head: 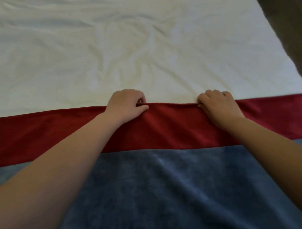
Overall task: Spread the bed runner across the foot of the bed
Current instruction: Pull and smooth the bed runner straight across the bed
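The bed runner [171,177] lies across the near end of the bed. It has a red band along its far side and a wide blue part nearer to me. My left hand [127,105] pinches the runner's far red edge near the middle. My right hand [217,104] pinches the same edge further right. Between the two hands the edge is slightly raised and creased. The white sheet [121,43] of the bed stretches beyond the runner, with wrinkles around its middle.
The bed's right edge [275,34] runs diagonally at the upper right, with brown floor [294,17] beyond it. The runner reaches past the frame at the left and to the bed's right edge.
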A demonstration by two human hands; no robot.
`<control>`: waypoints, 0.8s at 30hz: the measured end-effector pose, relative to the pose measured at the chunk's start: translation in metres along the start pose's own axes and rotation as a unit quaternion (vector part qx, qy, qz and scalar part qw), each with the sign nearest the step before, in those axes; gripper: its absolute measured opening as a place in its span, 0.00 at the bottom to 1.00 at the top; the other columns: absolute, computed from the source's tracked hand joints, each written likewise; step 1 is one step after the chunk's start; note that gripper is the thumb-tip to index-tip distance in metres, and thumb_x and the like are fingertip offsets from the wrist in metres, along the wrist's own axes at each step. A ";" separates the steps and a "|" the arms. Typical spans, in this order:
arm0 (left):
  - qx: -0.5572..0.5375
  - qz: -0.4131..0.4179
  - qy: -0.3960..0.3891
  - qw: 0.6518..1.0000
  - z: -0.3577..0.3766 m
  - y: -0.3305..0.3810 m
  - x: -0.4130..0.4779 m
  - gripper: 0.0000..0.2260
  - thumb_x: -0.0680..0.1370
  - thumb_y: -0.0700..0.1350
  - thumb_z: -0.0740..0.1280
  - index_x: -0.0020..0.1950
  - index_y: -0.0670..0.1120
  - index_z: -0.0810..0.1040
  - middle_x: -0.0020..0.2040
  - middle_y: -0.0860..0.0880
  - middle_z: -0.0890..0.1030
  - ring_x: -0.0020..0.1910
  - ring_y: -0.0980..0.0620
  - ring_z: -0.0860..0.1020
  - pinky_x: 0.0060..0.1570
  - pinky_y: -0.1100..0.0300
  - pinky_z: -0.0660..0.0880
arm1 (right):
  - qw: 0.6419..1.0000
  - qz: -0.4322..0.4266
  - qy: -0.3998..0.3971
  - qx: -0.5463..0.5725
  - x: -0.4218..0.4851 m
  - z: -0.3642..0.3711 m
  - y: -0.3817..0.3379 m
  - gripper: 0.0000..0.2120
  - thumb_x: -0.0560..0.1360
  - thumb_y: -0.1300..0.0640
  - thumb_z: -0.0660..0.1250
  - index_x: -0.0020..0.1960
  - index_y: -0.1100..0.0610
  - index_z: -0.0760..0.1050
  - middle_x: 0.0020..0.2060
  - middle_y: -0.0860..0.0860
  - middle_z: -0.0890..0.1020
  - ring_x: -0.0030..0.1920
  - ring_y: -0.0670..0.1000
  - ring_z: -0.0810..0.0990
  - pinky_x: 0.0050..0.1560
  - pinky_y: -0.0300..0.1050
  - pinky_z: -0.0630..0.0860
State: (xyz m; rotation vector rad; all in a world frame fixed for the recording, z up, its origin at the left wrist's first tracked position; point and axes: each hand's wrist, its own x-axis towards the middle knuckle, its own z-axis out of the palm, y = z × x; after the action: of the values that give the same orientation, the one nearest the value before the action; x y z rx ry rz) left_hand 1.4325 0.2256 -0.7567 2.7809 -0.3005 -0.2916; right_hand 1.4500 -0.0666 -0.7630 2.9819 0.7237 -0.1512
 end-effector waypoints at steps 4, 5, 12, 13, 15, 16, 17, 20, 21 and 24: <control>0.078 -0.019 0.011 0.997 0.004 0.021 0.021 0.04 0.75 0.50 0.68 0.46 0.51 0.79 0.47 0.52 0.82 0.51 0.48 0.78 0.52 0.56 0.66 | 0.999 0.014 0.029 0.034 0.013 0.011 0.021 0.09 0.81 0.54 0.55 0.53 0.54 0.74 0.48 0.52 0.77 0.51 0.56 0.74 0.56 0.51 0.63; 0.091 -0.034 0.015 0.995 0.003 0.022 0.023 0.04 0.74 0.50 0.68 0.46 0.51 0.80 0.47 0.53 0.82 0.51 0.48 0.78 0.52 0.55 0.66 | 0.998 0.019 0.029 0.047 0.016 0.013 0.021 0.10 0.81 0.53 0.55 0.53 0.53 0.74 0.48 0.52 0.78 0.51 0.56 0.74 0.56 0.51 0.63; 0.048 -0.023 0.029 0.998 0.009 0.061 0.041 0.06 0.68 0.43 0.66 0.42 0.49 0.79 0.38 0.52 0.81 0.43 0.47 0.79 0.41 0.58 0.68 | 0.998 -0.003 0.045 0.047 -0.005 0.015 0.071 0.08 0.79 0.54 0.58 0.53 0.57 0.72 0.48 0.55 0.76 0.49 0.59 0.74 0.54 0.53 0.66; 0.041 -0.012 0.033 0.999 0.013 0.072 0.048 0.05 0.68 0.44 0.66 0.42 0.50 0.80 0.38 0.52 0.81 0.43 0.47 0.79 0.41 0.58 0.69 | 0.998 -0.011 0.046 0.032 -0.013 0.015 0.086 0.08 0.79 0.56 0.58 0.54 0.58 0.72 0.48 0.56 0.76 0.49 0.60 0.74 0.54 0.54 0.66; 0.016 0.008 0.040 0.999 0.023 0.096 0.063 0.04 0.70 0.50 0.68 0.41 0.51 0.79 0.38 0.53 0.81 0.42 0.49 0.79 0.41 0.59 0.69 | 0.999 -0.014 0.036 0.002 -0.029 0.016 0.117 0.08 0.78 0.58 0.60 0.54 0.60 0.72 0.48 0.58 0.75 0.48 0.61 0.75 0.52 0.55 0.67; 0.011 0.028 0.037 0.999 0.028 0.110 0.070 0.07 0.70 0.53 0.68 0.41 0.51 0.79 0.38 0.53 0.81 0.42 0.50 0.78 0.41 0.59 0.69 | 0.999 -0.011 0.028 -0.011 -0.037 0.017 0.131 0.07 0.78 0.58 0.61 0.53 0.60 0.73 0.48 0.58 0.76 0.47 0.61 0.75 0.51 0.56 0.67; 0.015 0.053 0.029 0.998 0.034 0.123 0.077 0.09 0.71 0.55 0.69 0.42 0.51 0.79 0.39 0.53 0.81 0.43 0.50 0.78 0.41 0.59 0.69 | 0.999 -0.008 0.024 -0.022 -0.045 0.019 0.144 0.07 0.77 0.58 0.62 0.53 0.61 0.73 0.47 0.59 0.76 0.46 0.61 0.75 0.50 0.56 0.68; 0.048 0.108 0.013 0.993 0.049 0.156 0.095 0.07 0.74 0.54 0.67 0.43 0.51 0.79 0.42 0.52 0.81 0.45 0.49 0.78 0.44 0.57 0.66 | 0.999 0.011 0.028 -0.033 -0.058 0.024 0.176 0.07 0.77 0.58 0.63 0.51 0.61 0.74 0.44 0.59 0.77 0.44 0.62 0.76 0.48 0.56 0.68; 0.060 0.111 0.016 0.992 0.052 0.163 0.100 0.06 0.75 0.52 0.67 0.43 0.51 0.79 0.42 0.53 0.81 0.46 0.48 0.78 0.46 0.57 0.67 | 0.999 0.016 0.033 -0.031 -0.057 0.026 0.184 0.07 0.78 0.58 0.62 0.51 0.61 0.74 0.44 0.59 0.77 0.44 0.61 0.76 0.49 0.56 0.67; 0.098 0.087 0.033 0.991 0.057 0.172 0.112 0.05 0.75 0.50 0.66 0.42 0.51 0.79 0.42 0.53 0.81 0.47 0.48 0.77 0.54 0.54 0.67 | 0.999 0.034 0.033 0.016 -0.041 0.031 0.195 0.08 0.79 0.57 0.57 0.51 0.58 0.74 0.45 0.56 0.77 0.47 0.60 0.76 0.52 0.55 0.65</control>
State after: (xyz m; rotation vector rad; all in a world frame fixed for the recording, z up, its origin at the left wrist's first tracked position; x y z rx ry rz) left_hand 1.4964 0.0231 -0.7695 2.9225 -0.5818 -0.1345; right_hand 1.5012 -0.2604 -0.7808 3.0503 0.6320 -0.0602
